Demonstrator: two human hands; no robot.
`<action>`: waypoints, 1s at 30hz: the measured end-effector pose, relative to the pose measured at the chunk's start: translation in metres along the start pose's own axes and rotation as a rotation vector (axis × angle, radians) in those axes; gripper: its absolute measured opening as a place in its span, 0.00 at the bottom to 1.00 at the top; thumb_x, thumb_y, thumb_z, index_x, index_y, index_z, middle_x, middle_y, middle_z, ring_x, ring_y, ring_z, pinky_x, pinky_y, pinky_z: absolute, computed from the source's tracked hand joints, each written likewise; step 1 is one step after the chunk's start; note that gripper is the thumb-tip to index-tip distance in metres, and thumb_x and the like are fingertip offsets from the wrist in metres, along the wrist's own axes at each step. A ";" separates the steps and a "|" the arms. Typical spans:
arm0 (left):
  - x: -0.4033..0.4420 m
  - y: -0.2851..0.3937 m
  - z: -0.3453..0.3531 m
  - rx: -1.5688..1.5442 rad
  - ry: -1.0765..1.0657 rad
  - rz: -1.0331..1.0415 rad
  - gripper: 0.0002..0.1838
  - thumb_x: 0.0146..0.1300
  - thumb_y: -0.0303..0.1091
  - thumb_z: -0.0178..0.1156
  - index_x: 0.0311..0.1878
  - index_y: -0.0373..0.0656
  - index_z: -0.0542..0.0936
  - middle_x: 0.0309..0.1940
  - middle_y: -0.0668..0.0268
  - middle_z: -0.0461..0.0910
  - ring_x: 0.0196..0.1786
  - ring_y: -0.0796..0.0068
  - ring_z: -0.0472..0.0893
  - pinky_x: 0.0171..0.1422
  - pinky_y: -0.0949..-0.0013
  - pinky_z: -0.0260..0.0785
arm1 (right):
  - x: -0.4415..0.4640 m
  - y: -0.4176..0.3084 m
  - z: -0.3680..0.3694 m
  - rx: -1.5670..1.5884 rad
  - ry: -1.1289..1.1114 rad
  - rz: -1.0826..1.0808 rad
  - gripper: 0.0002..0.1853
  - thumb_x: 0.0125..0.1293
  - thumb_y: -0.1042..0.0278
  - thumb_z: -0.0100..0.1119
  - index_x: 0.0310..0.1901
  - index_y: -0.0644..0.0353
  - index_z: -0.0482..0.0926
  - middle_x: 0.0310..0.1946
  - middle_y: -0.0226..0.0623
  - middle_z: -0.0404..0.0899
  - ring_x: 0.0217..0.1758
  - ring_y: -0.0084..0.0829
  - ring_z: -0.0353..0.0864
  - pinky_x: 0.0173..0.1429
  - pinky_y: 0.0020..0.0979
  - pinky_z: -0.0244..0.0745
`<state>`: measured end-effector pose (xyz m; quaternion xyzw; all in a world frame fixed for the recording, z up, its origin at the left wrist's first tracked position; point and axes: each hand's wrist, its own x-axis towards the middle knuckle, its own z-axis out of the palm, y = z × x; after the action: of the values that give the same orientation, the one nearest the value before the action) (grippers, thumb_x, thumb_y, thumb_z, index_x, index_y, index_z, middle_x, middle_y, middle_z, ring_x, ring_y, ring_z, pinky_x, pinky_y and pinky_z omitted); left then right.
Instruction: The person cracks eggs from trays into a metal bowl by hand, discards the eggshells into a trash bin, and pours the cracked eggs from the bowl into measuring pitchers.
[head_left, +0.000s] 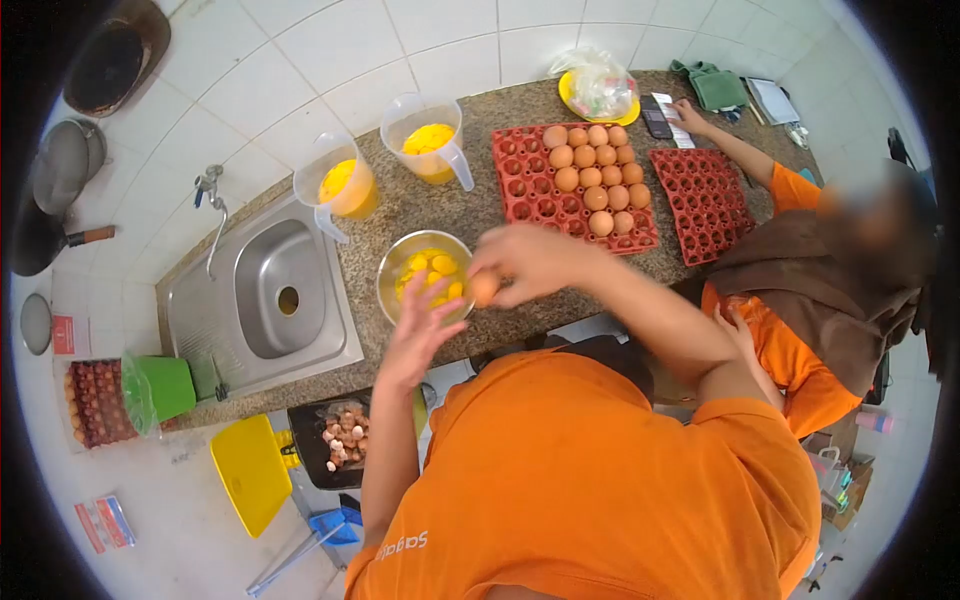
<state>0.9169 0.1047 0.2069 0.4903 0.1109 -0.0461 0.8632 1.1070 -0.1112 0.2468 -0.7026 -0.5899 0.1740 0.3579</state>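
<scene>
A metal bowl (386, 268) on the granite counter holds several yolks. My right hand (532, 262), slightly blurred, grips a brown egg (485, 288) at the bowl's right edge. Over the bowl's lower left side is my left hand (417, 340), fingers spread and nothing in it. Behind the bowl stand two clear plastic jugs, the left jug (350, 190) and the right jug (425, 140), both with yolks inside. A red egg tray (520, 205) to the right carries several brown eggs on its right part; its left cells have none.
Left of the bowl is a steel sink (285, 290) with a tap (210, 190). A black bin (318, 465) with eggshells sits below the counter. At right, a person in orange (790, 340) reaches past a second red tray (700, 205) to a paper by a phone.
</scene>
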 end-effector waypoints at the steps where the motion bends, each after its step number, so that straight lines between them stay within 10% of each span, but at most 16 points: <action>1: 0.008 -0.005 0.004 -0.006 -0.010 -0.055 0.31 0.80 0.37 0.59 0.80 0.44 0.61 0.68 0.59 0.77 0.67 0.65 0.80 0.68 0.59 0.75 | 0.007 -0.001 0.020 0.046 -0.021 -0.086 0.23 0.55 0.65 0.74 0.53 0.61 0.81 0.46 0.46 0.82 0.52 0.49 0.83 0.58 0.44 0.79; 8: 0.041 -0.032 -0.037 -0.148 0.252 -0.023 0.22 0.83 0.39 0.55 0.72 0.38 0.70 0.67 0.59 0.76 0.66 0.67 0.79 0.69 0.64 0.75 | 0.031 -0.018 0.091 0.207 0.885 0.092 0.25 0.62 0.76 0.63 0.61 0.65 0.70 0.55 0.52 0.70 0.63 0.54 0.72 0.65 0.44 0.73; 11: 0.050 -0.018 -0.013 -0.329 0.174 0.031 0.25 0.85 0.47 0.49 0.73 0.38 0.70 0.69 0.59 0.76 0.70 0.68 0.77 0.73 0.61 0.72 | 0.035 -0.024 0.096 -0.215 0.813 -0.122 0.20 0.68 0.75 0.64 0.61 0.60 0.75 0.54 0.51 0.70 0.50 0.51 0.76 0.60 0.44 0.74; 12: 0.053 -0.020 -0.013 -0.334 0.154 -0.013 0.28 0.86 0.50 0.43 0.75 0.40 0.68 0.71 0.57 0.75 0.73 0.63 0.75 0.78 0.56 0.68 | 0.040 -0.009 0.109 0.106 0.537 0.096 0.18 0.70 0.71 0.65 0.60 0.58 0.78 0.52 0.47 0.75 0.55 0.49 0.78 0.59 0.43 0.76; 15: 0.059 -0.030 -0.022 -0.304 0.191 -0.032 0.24 0.83 0.42 0.48 0.75 0.40 0.68 0.71 0.57 0.75 0.73 0.65 0.74 0.78 0.58 0.67 | 0.040 0.011 0.133 0.058 0.635 0.144 0.19 0.70 0.67 0.67 0.60 0.58 0.78 0.47 0.46 0.80 0.55 0.45 0.82 0.58 0.42 0.79; 18: 0.061 -0.035 -0.037 0.195 0.230 -0.027 0.27 0.77 0.28 0.53 0.77 0.41 0.65 0.70 0.58 0.74 0.73 0.67 0.74 0.79 0.60 0.66 | 0.047 0.029 0.127 0.514 0.570 0.459 0.22 0.66 0.64 0.70 0.60 0.57 0.78 0.47 0.50 0.83 0.53 0.44 0.85 0.57 0.42 0.80; 30: 0.076 -0.031 -0.078 1.046 -0.094 0.275 0.40 0.67 0.13 0.50 0.83 0.40 0.55 0.70 0.44 0.72 0.76 0.51 0.72 0.81 0.57 0.64 | 0.055 0.078 0.120 0.033 0.273 0.104 0.16 0.60 0.65 0.73 0.51 0.53 0.85 0.42 0.46 0.86 0.45 0.55 0.86 0.50 0.48 0.82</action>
<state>0.9732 0.1571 0.1243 0.8619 -0.0307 -0.0038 0.5061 1.0955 -0.0272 0.1192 -0.7434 -0.4955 0.1050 0.4368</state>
